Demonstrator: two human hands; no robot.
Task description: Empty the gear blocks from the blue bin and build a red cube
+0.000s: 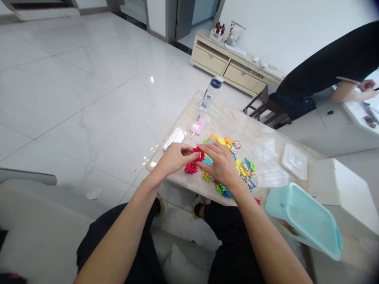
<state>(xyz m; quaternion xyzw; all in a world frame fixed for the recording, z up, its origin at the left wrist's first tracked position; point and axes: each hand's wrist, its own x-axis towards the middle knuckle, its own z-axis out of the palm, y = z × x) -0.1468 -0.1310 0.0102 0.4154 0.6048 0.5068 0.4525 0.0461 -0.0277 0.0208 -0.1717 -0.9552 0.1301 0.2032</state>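
Between the fingertips of both hands sits a red building piece point(200, 154), held a little above the near side of the table. My left hand point(178, 154) pinches it from the left, and my right hand point(219, 163) grips its right side with thumb and fingers. Just below it lies a red lattice-like block point(191, 168), resting on the tabletop. A pile of colourful interlocking plastic pieces point(245, 167) in yellow, orange, green, blue and grey spreads beneath and right of my right hand, which partly hides it.
A turquoise bin point(291, 205) stands at the table's right end, near a white lid point(294, 161) and a white box point(334, 185). Further back are a water bottle point(211, 94), a pink phone point(199, 124) and a white device point(174, 139). Another person point(322, 67) sits at the right.
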